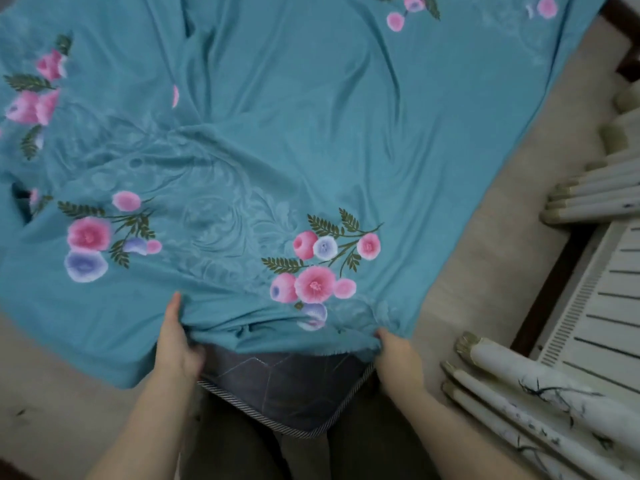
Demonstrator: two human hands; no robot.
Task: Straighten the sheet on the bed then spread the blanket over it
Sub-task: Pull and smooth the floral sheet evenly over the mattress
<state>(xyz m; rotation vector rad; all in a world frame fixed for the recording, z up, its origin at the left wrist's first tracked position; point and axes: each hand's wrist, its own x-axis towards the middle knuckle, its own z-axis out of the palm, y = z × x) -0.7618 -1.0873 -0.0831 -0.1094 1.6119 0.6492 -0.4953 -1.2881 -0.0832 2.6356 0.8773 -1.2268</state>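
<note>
Head view: one teal sheet (277, 133), printed with pink and lilac flower sprays, is seen spread in loose folds across the bed. Its near edge is held above the corner of a dark quilted mattress (287, 386) trimmed with striped piping. That edge is gripped by two hands. The left hand (178, 344) is set thumb-up on the cloth with fingers curled beneath, and the right hand (398, 358) is closed round a bunched fold. Both forearms are extended forward from the bottom of the frame. Three pale rolls (519, 382) are laid on the beige floor (485, 237) at right, beside a white slatted panel (588, 306).
</note>
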